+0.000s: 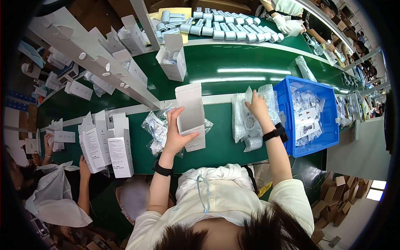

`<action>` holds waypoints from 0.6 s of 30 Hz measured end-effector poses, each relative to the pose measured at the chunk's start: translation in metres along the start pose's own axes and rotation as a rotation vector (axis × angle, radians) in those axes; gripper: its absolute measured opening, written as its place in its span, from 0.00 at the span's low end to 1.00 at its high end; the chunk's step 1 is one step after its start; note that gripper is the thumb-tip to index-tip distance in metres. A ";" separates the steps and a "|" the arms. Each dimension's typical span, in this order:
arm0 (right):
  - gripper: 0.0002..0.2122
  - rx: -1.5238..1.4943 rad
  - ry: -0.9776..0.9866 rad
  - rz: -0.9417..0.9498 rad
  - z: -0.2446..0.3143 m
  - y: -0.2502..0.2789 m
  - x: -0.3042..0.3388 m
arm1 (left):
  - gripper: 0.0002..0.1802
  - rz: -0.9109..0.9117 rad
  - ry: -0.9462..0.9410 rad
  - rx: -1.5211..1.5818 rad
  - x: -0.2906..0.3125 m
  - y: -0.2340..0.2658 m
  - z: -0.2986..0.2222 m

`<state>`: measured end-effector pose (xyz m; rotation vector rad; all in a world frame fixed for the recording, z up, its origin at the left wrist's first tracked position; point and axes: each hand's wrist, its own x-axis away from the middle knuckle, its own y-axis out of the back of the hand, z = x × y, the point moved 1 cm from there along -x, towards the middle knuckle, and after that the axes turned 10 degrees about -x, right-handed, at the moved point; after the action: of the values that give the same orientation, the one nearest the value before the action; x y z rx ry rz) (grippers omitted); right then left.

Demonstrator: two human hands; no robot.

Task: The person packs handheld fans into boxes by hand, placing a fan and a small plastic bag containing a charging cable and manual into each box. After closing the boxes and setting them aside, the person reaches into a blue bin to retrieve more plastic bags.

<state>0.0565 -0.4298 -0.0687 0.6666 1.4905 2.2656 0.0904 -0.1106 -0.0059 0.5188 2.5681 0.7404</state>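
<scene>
Hands: apart; your left hand [176, 136] is clamped on the white box [191, 114], your right hand [258, 105] reaches over the bubble-wrapped pack [249, 127], grip unclear.
White box: well left of the blue bin [285, 109]; likely light, creasable card; hold its side walls.
Bubble-wrapped pack: just left of the bin; probably soft, slippery outside; take its middle.

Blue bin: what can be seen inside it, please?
The blue bin holds clear plastic bags and a white printed sheet; whatever lies beneath them is covered.
</scene>
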 end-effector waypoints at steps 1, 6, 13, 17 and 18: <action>0.32 0.000 -0.001 -0.004 -0.014 -0.009 -0.004 | 0.47 0.000 -0.004 0.001 -0.003 -0.005 0.000; 0.37 -0.211 0.030 0.077 -0.033 -0.026 -0.006 | 0.38 0.052 0.030 -0.030 -0.005 -0.036 0.008; 0.30 -1.454 0.076 -0.086 0.025 0.059 0.043 | 0.34 0.050 0.204 0.007 0.000 -0.050 0.011; 0.24 -1.230 0.150 -0.114 0.029 0.052 0.042 | 0.35 0.057 0.177 -0.063 -0.004 -0.056 0.014; 0.21 -1.052 0.195 -0.122 0.027 0.047 0.041 | 0.35 0.058 0.179 -0.041 -0.005 -0.055 0.015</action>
<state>0.0363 -0.4064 -0.0090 0.0268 0.2189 2.5969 0.0887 -0.1499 -0.0475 0.5385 2.7053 0.8951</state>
